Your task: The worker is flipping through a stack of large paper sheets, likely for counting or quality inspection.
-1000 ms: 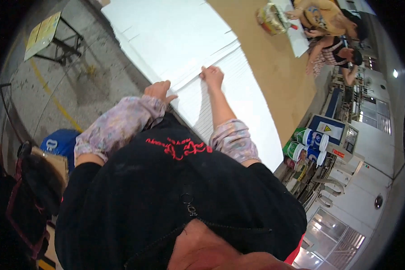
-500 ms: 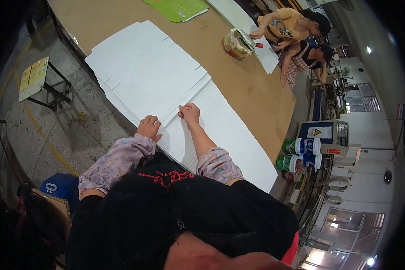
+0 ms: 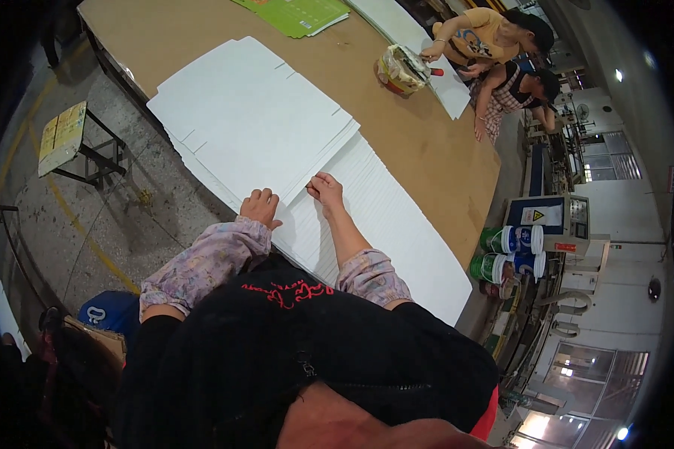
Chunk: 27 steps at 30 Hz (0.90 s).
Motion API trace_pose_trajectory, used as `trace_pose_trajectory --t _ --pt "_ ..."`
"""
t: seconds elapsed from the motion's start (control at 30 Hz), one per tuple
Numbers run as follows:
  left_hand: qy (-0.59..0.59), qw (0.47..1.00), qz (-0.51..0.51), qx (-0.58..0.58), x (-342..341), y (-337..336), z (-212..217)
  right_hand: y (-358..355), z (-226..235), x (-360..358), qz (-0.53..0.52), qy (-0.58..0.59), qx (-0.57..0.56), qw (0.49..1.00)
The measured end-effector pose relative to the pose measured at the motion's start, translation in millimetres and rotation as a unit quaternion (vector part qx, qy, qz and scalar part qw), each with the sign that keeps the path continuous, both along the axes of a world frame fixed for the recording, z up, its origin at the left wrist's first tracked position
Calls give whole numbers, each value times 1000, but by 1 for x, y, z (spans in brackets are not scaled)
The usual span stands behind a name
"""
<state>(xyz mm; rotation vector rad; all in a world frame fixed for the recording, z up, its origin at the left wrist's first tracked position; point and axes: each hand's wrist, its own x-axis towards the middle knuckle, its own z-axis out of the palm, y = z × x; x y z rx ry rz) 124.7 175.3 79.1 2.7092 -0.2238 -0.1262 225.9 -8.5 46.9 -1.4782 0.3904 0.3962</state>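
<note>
White die-cut cardboard sheets (image 3: 254, 112) with slits along their sides lie stacked on the brown table. Beside them, fanned white sheets (image 3: 386, 202) show as many close, overlapping edges. My left hand (image 3: 260, 208) rests on the near corner of the stacked sheets, fingers spread and lying flat. Just right of it, my right hand (image 3: 324, 188) is closed in a pinch at the edge between stack and fan. Something small and dark shows at its fingertips; I cannot make out what it is.
On the brown table (image 3: 419, 150) stand a smeared tub (image 3: 401, 71) and green printed sheets (image 3: 296, 13). Two people work across the table. A stool (image 3: 64, 138) stands on the left floor. Paint buckets (image 3: 494, 266) are stacked at right, near a control box (image 3: 547, 217).
The whole view has shifted slightly, so the table and sheets appear a little further right. Both hands keep nearly the same place on the sheets. A white edge now shows at the lower left.
</note>
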Motion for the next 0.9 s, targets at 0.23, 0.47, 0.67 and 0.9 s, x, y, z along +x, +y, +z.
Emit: trace_pose_trajectory --t 0.23,0.47,0.67,0.9 --pt "-3 1000 0 0 -4 0 -1 -4 -4 -7 7 -5 62 998" --pt "8 1000 -5 -11 3 2 -5 -2 -1 0 2 -10 28 1000" --pt "68 997 -21 -7 11 6 3 -7 -6 -1 -2 -6 36 999" --pt "120 991 -51 -10 16 12 7 -10 -7 -2 3 -5 26 1000"
